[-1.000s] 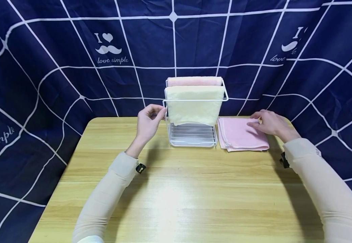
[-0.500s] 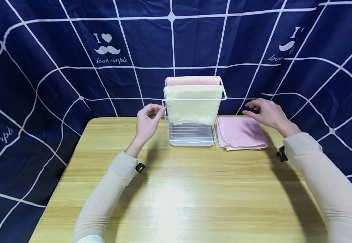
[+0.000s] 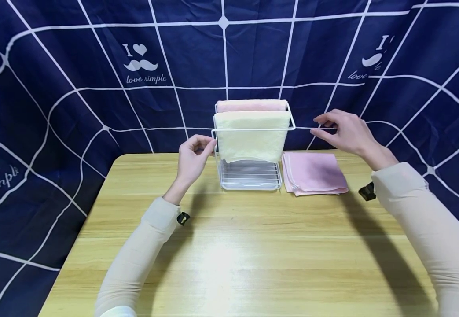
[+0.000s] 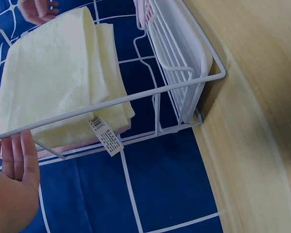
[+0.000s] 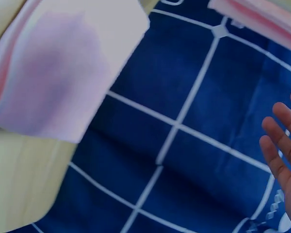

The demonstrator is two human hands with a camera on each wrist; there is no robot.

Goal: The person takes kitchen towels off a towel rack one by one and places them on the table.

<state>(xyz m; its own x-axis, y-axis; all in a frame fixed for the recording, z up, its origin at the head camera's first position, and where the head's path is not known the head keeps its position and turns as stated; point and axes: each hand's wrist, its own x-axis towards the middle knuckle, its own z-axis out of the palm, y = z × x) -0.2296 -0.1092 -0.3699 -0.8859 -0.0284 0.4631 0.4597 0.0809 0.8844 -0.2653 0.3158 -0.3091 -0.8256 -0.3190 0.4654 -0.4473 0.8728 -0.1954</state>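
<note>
A white wire towel rack [image 3: 251,186] stands near the back of the table, with a tray at its base. Over its bars hang a pale yellow towel [image 3: 253,141] and, behind that, a pink towel [image 3: 251,105]. My left hand [image 3: 191,160] pinches the rack's left upright between thumb and fingers; in the left wrist view those fingers lie along the white wire [image 4: 87,108]. To the rack's right, a folded pink towel [image 3: 317,172] lies flat. My right hand [image 3: 346,131] hovers above and behind it, holding nothing, fingers loosely bent and thumb apart.
The wooden table [image 3: 229,237] runs forward from the rack. A dark blue curtain [image 3: 189,57] with white lines closes in the back and both sides. A printed tag [image 4: 105,135] hangs from the yellow towel.
My right hand has lifted off the folded pink towel and risen up and slightly left. The left hand and the rack have stayed where they were.
</note>
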